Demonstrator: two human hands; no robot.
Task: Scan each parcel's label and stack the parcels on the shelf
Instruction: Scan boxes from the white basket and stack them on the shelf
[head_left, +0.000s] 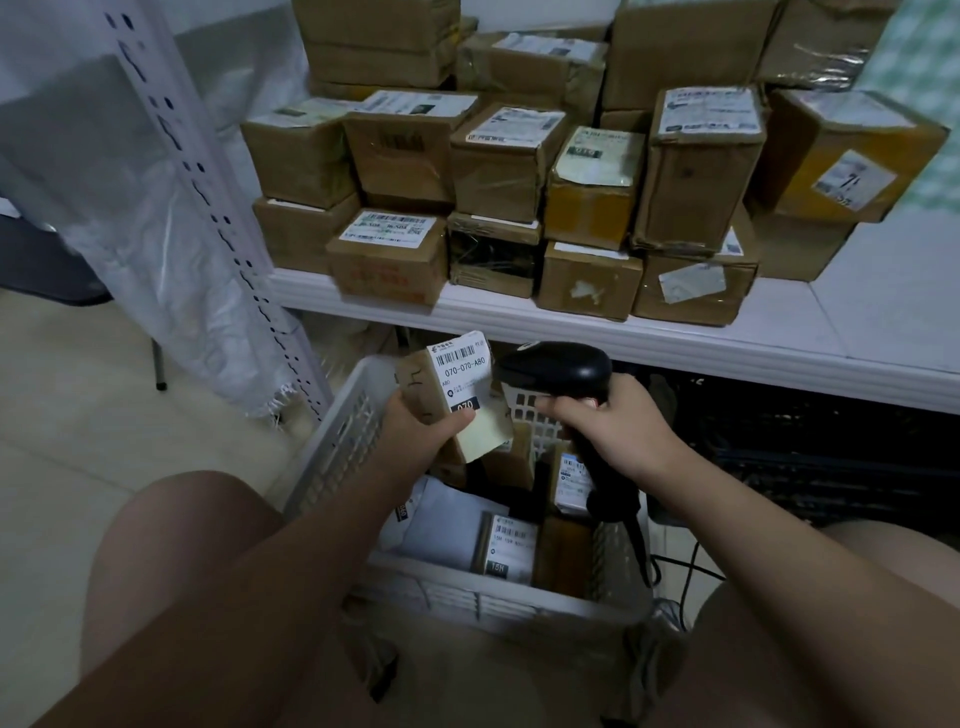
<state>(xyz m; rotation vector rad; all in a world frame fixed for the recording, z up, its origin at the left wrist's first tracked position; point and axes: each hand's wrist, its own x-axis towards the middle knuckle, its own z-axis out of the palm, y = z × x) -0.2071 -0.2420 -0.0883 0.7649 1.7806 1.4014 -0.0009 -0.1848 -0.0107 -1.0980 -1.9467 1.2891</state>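
So that its label faced the scanner, your left hand gripped the small parcel above the basket, while your right hand curled round the scanner's handle. The label read "070-070-A80" (a bold "070" beneath). Other boxes crowded the shelf.

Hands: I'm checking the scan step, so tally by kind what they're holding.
parcel: 1, in the left hand
scanner: 1, in the right hand
Total: 2
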